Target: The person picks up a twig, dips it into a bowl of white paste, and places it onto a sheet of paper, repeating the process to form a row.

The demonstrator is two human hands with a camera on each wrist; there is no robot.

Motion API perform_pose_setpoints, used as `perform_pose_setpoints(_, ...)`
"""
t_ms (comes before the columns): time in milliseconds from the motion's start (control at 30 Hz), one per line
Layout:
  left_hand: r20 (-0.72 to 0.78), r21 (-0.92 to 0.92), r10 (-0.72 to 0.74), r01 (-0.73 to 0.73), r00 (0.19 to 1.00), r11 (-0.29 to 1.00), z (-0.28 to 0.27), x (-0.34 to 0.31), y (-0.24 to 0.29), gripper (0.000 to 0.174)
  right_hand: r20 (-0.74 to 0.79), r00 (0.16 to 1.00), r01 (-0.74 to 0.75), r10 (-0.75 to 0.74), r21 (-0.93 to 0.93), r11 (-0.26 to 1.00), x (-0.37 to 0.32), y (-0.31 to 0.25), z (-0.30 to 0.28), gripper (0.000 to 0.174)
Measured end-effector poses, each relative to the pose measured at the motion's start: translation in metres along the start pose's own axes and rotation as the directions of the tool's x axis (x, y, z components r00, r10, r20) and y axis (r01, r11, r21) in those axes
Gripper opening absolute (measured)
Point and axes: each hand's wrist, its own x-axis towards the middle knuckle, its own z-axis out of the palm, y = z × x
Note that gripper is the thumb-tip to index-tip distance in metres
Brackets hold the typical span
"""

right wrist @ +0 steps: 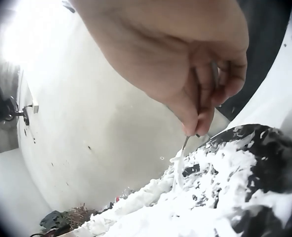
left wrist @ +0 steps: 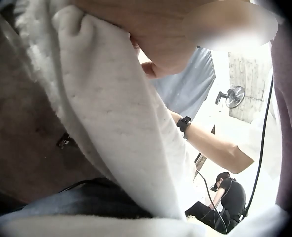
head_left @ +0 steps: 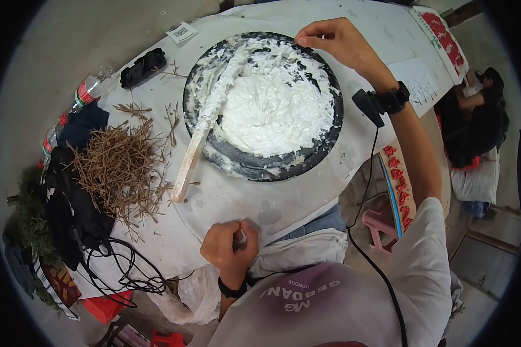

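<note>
My right hand (head_left: 344,43) is over the far rim of a round black basin (head_left: 272,173). In the right wrist view its thumb and fingertips pinch a thin twig (right wrist: 186,142), whose lower end is coated in white paste. Thick white paste (head_left: 278,110) fills the middle of the basin and is smeared up its sides. A wooden stick (head_left: 190,162), its upper part caked with paste, leans across the basin's left rim. By the near table edge, my left hand (head_left: 230,248) rests with loosely curled fingers and nothing visible in them.
A heap of brown twigs (head_left: 118,168) lies left of the basin, beside a black sunglasses-like object (head_left: 143,67) and plastic bottles (head_left: 90,89). Black cables (head_left: 127,269) hang at the table's lower left. A red-patterned box (head_left: 443,40) stands far right; another person (head_left: 483,110) sits beyond.
</note>
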Motion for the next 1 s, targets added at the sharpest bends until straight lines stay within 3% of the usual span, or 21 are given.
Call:
perform_pose_setpoints(167,-0.011,-0.003,-0.024,0.024,1.000,1.000,0.001,0.001,0.001,0.017,-0.065,0.997,0.043,-0.037,0.092,0.995,-0.002,-0.016,-0.003,0.027)
perform_pose_setpoints(267,-0.009,0.003,-0.028,0.028,1.000,1.000,0.000,0.002,0.002,0.017,-0.276,0.958,0.106,-0.081,0.077,0.991,-0.008,-0.038,0.002,0.024)
perform_pose_setpoints(300,-0.015,0.007,-0.034,0.034,0.999,0.999,0.001,0.002,0.001,0.017,-0.270,0.959,0.112,-0.087,0.079,0.991,-0.011,-0.048,0.007,0.024)
perform_pose_setpoints(400,-0.009,-0.004,-0.019,0.019,1.000,1.000,0.001,0.002,0.002,0.018,-0.426,0.842,0.257,-0.332,-0.225,0.940,-0.015,-0.086,0.034,0.019)
perform_pose_setpoints(433,-0.008,0.001,-0.022,0.022,1.000,1.000,-0.001,0.001,0.002,0.018,-0.424,0.843,0.259,-0.331,-0.220,0.941,-0.015,-0.090,0.042,0.019)
perform_pose_setpoints(533,-0.013,-0.015,-0.003,0.003,1.000,1.000,0.001,0.001,-0.001,0.018,-0.283,0.798,0.413,-0.532,-0.387,0.825,-0.010,-0.096,0.063,0.019)
perform_pose_setpoints(667,-0.010,-0.021,-0.005,0.005,1.000,1.000,0.000,0.001,-0.001,0.019,-0.189,0.777,0.523,-0.601,-0.338,0.783,-0.009,-0.096,0.068,0.017)
perform_pose_setpoints(1000,-0.028,-0.022,-0.010,0.010,1.000,1.000,0.000,0.001,0.000,0.020,-0.006,0.817,0.543,-0.576,-0.326,0.774,-0.028,-0.096,0.063,0.017)
